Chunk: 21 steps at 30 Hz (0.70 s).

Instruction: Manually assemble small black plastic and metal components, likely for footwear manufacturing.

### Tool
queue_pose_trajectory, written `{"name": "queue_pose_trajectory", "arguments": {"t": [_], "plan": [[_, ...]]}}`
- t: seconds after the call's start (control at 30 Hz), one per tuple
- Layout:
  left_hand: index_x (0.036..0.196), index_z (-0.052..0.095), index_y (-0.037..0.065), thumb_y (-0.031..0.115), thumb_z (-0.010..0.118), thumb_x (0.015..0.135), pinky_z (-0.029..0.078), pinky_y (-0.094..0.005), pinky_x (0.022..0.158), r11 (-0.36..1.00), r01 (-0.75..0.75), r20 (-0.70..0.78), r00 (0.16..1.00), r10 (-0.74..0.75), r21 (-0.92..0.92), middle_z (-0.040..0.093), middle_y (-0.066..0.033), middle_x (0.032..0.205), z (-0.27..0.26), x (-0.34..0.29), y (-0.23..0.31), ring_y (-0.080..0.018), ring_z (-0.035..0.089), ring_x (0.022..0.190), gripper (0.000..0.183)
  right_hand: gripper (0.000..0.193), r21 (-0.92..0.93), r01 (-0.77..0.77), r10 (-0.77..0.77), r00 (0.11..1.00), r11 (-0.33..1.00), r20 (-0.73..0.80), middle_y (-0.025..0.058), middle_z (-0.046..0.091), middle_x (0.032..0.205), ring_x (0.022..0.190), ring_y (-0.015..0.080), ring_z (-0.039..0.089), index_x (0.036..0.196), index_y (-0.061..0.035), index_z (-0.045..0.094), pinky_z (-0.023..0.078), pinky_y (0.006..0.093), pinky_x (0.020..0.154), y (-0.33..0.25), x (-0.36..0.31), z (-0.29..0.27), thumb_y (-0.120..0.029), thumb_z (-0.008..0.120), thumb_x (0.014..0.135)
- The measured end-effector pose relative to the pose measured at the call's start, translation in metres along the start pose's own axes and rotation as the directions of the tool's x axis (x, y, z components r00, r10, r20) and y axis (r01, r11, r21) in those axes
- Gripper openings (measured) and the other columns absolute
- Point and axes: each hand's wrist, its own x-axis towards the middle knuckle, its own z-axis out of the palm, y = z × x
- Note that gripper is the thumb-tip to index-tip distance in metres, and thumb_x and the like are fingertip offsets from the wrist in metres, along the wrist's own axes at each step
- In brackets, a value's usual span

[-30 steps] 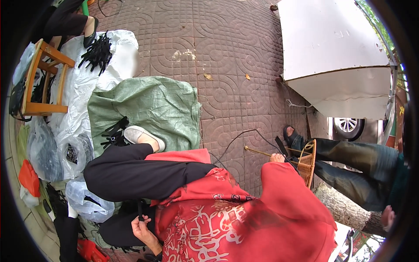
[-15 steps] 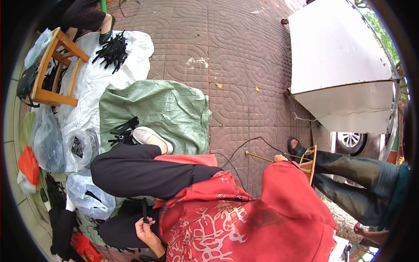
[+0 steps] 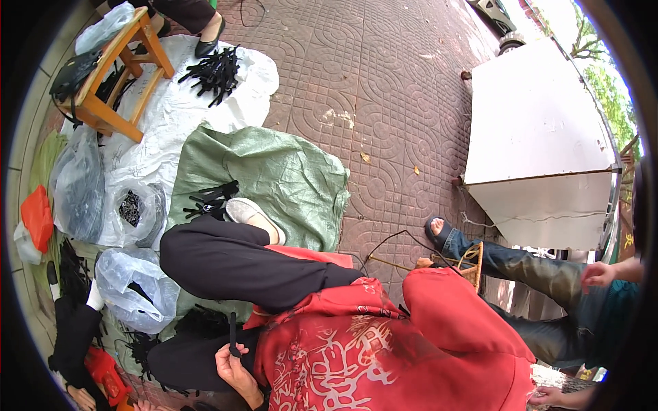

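Note:
My left hand [image 3: 234, 364] is closed on the lower part of a short, narrow black strip [image 3: 233, 330], which stands upright above my black trouser leg. Far to its right, my right hand [image 3: 425, 262] shows only in part past the edge of my red sleeve. Its fingers look curled, and a thin brass-coloured rod [image 3: 387, 262] runs up to it; whether it grips the rod is hidden. A small pile of similar black strips [image 3: 211, 200] lies beside my pale shoe on a green woven sheet [image 3: 301, 171].
Clear plastic bags [image 3: 137, 291] stand on the left near a white sheet [image 3: 257, 85] with another strip pile [image 3: 214, 72]. A wooden stool [image 3: 110, 113] is behind them. A white panelled box [image 3: 541, 130] and a standing person's legs [image 3: 521, 267] are at right; another person's hand [image 3: 81, 397] shows lower left.
The view has turned, so the sheets and stool sit further right. My left hand still holds the strip upright. The standing person's hand has come up into view at right.

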Motion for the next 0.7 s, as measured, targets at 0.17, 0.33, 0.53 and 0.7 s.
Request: {"name": "queue_pose_trajectory", "arguments": {"t": [0.17,0.33,0.53,0.7], "plan": [[0.081,0.047,-0.003,0.003,0.044,0.078,0.047,-0.0293,0.064,0.997,-0.031,-0.016,0.999,0.029,-0.073,0.051,-0.0118,0.086,-0.003,-0.005,-0.001,-0.0164,0.053,0.071,0.008,0.037,0.008,0.152,-0.153,0.988,0.988,0.025,0.0141,0.044,0.107,0.103,0.0315,0.040,0.109,-0.0080,0.043,0.034,0.0396,0.089,-0.008,-0.008,-0.035,-0.015,0.054,0.074],[0.081,0.048,-0.003,0.004,0.045,0.079,0.048,-0.0288,0.063,0.992,-0.081,-0.003,0.997,0.081,-0.095,0.051,-0.0121,0.086,-0.002,-0.006,-0.001,-0.0163,0.053,0.071,0.008,0.043,0.032,0.288,-0.290,0.955,0.957,0.067,0.0150,0.042,0.114,0.108,0.0327,0.038,0.115,-0.0080,0.040,0.032,0.0393,0.092,-0.005,-0.018,-0.058,-0.014,0.054,0.075],[0.087,0.049,-0.002,0.006,0.047,0.080,0.046,-0.0300,0.065,0.988,-0.105,0.022,0.994,0.109,-0.117,0.051,-0.0095,0.089,-0.006,-0.004,-0.007,-0.0166,0.054,0.075,0.011,0.050,0.099,0.409,-0.419,0.899,0.907,0.129,0.0161,0.040,0.122,0.115,0.0341,0.035,0.122,-0.0081,0.037,0.031,0.0390,0.096,0.009,-0.049,-0.068,-0.014,0.054,0.075],[0.087,0.050,-0.002,0.007,0.048,0.081,0.046,-0.0289,0.064,0.984,-0.108,0.025,0.993,0.112,-0.139,0.052,-0.0094,0.087,0.001,-0.005,-0.002,-0.0155,0.054,0.074,0.011,0.035,0.113,0.456,-0.470,0.866,0.883,0.174,0.0149,0.046,0.106,0.102,0.0307,0.042,0.108,-0.0075,0.044,0.035,0.0390,0.086,0.144,-0.087,0.001,-0.015,0.054,0.074]]}}
